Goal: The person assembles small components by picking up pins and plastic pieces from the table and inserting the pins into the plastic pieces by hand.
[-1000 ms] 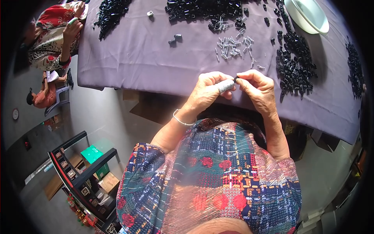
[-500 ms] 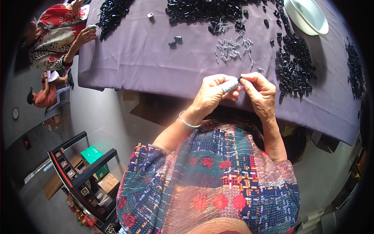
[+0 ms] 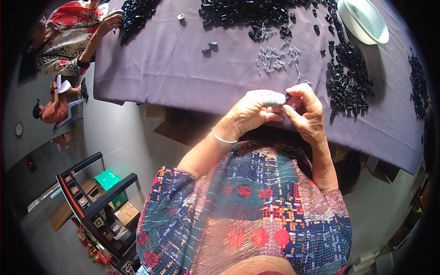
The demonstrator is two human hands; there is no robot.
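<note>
In front of me, over the table's near edge, my left hand (image 3: 252, 109) and my right hand (image 3: 307, 112) meet fingertip to fingertip. Between them is a small black plastic piece (image 3: 288, 97), pinched by both hands and partly hidden by the fingers. A grey wrap (image 3: 274, 100) covers one digit of my left hand. Just beyond my hands lies a loose heap of small silvery springs or pins (image 3: 273, 59); they are too small to tell which. More black pieces (image 3: 350, 87) are heaped to the right of my right hand.
A purple-grey cloth (image 3: 183, 68) covers the table. Large piles of black pieces (image 3: 243, 13) lie at the back, with a pale plastic basin (image 3: 366, 23) at far right. Across the left end, another person's hand (image 3: 111, 21) is at a black pile (image 3: 137, 18).
My hands have shifted slightly right, and the covered digit now points more level, with its tip at the black piece. The other person's hand has moved up to the pile.
</note>
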